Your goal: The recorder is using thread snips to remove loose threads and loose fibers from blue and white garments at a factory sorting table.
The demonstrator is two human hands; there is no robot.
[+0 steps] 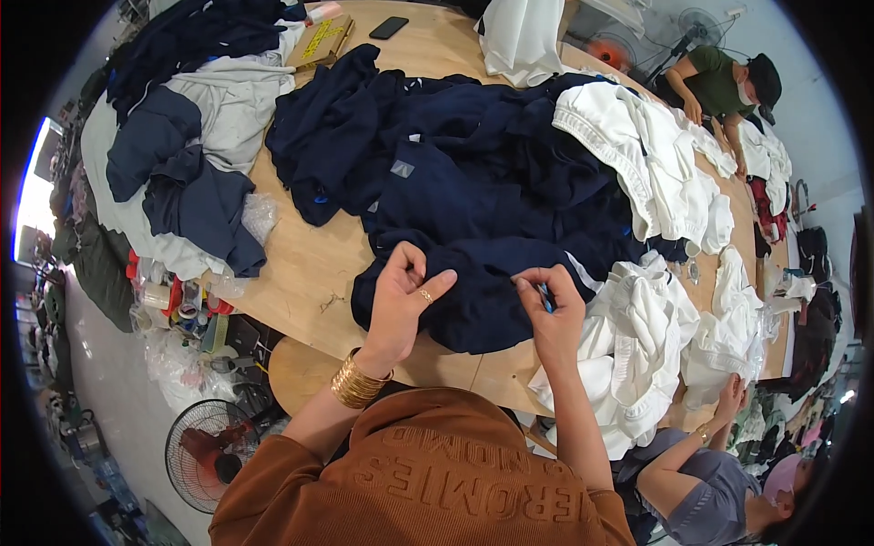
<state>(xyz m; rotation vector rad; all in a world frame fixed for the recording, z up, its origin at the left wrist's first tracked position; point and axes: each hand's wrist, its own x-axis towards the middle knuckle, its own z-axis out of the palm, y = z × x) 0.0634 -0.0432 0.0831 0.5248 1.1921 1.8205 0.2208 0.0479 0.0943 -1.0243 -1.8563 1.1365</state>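
A heap of dark navy garments [473, 182] covers the middle of a wooden table [305, 273]. My left hand [405, 291], with a gold ring and gold bangles at the wrist, pinches the near edge of the navy garment [478, 300] lying closest to me. My right hand [551, 305] rests on the same garment and holds a small blue tool [544, 297] between its fingers. My brown sleeves and top fill the lower edge of the view.
White garments [655, 173] are piled at the right, grey and navy ones [196, 136] at the far left. A black phone [389, 27] lies at the table's far side. A person in green [719, 82] and another in grey [701, 473] work at the right. A floor fan [211, 455] stands below left.
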